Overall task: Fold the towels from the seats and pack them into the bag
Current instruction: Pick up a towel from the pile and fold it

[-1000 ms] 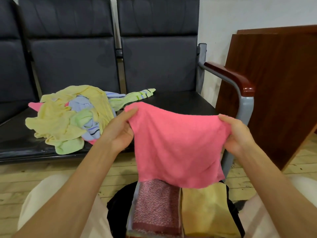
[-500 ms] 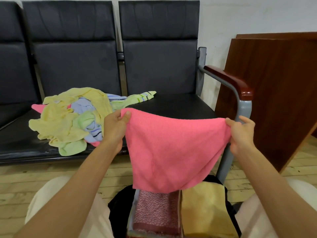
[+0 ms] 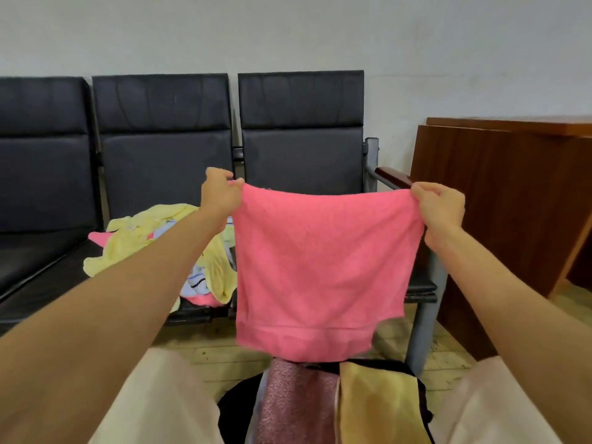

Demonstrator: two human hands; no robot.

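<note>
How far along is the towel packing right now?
Done: a maroon towel and a mustard towel sit folded in the black bag. In hand: the left hand and right hand hold the pink towel spread, unfolded. Left: the towel pile on the seat.

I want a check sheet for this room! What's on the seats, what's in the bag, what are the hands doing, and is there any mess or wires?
Surface: black seats; the middle one holds the towel pile.
Job's things: pink towel hanging spread out above the bag; pile of towels, yellow, blue and pink, unfolded; a dark pink towel and a yellow towel folded in the bag.
Clutter: nothing seen.
Hands: left hand and right hand each pinch a top corner of the pink towel.
Cables: nothing seen.
Surroundings: grey wall, wooden floor, brown wooden cabinet on the right.
</note>
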